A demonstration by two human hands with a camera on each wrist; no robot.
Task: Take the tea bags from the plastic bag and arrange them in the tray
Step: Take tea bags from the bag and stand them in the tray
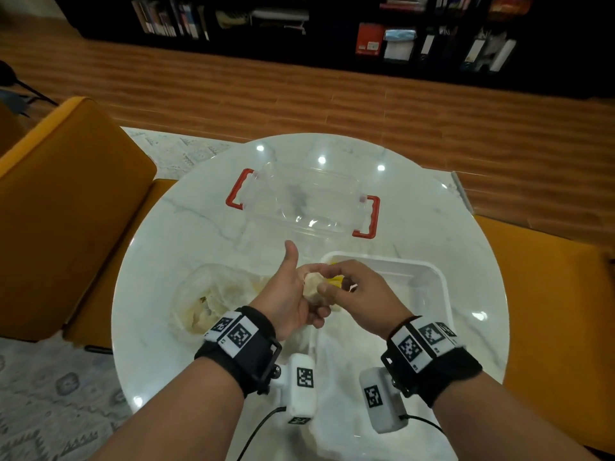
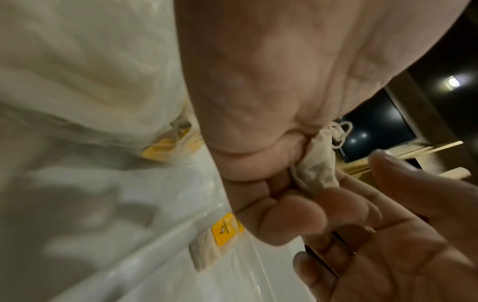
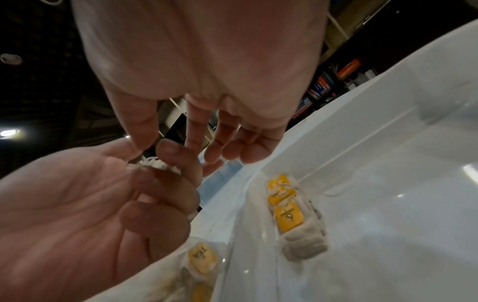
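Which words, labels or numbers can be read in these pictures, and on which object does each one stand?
"TEA": yellow paper tag of a tea bag under clear plastic film, seen upside down.
Yellow tags of the tea bags in the white plastic tray: black marks, too blurred to read.
Book spines on the dark shelf: too small.
Wristband markers: patterns only.

The room is dim, lit from above: ceiling lamps glare as small white spots on the glossy table (image 1: 206, 227). Edges of the head view bow outward. Both wrist views are soft, perhaps motion-blurred, with near skin unfocused.
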